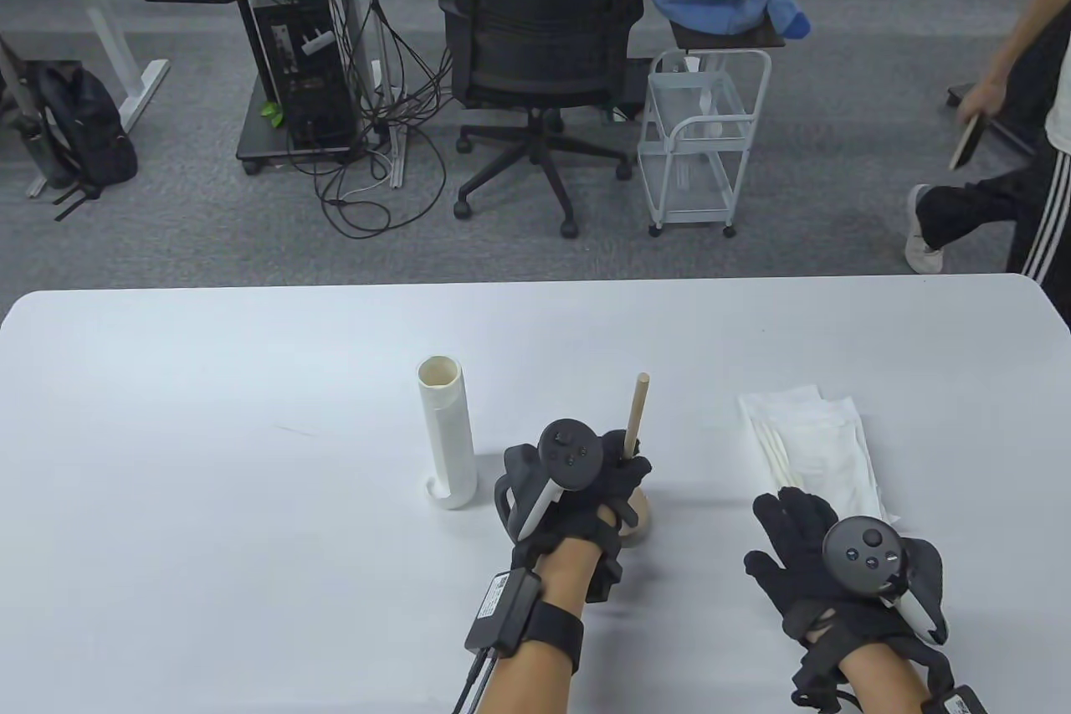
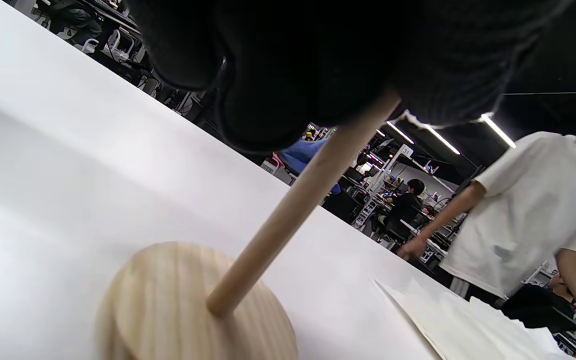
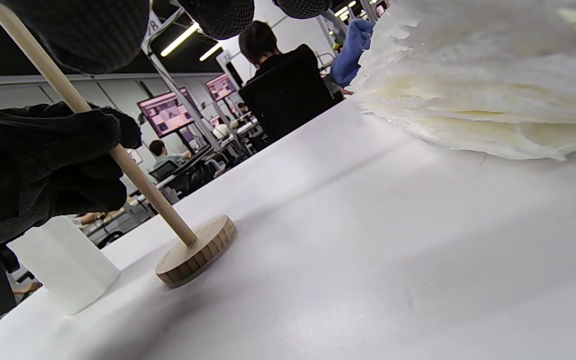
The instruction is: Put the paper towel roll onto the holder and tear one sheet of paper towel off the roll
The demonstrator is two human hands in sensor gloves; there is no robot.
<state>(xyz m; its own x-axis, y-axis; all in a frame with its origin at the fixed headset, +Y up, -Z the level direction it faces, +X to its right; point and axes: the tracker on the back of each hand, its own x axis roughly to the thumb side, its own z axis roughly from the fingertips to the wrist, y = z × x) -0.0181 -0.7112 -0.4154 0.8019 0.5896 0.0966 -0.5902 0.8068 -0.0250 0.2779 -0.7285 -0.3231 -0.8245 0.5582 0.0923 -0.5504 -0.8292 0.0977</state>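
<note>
The paper towel roll stands upright on the white table, thin and white with a cardboard core; it shows as a white block in the right wrist view. To its right stands the wooden holder, a dowel on a round base. My left hand grips the dowel about halfway up, fingers curled round it. The base rests on the table. My right hand lies open, fingers spread, just in front of a stack of loose paper towel sheets.
Beyond the table's far edge are an office chair, a white wire cart and a person walking at the right. The sheet stack lies close to my right fingers.
</note>
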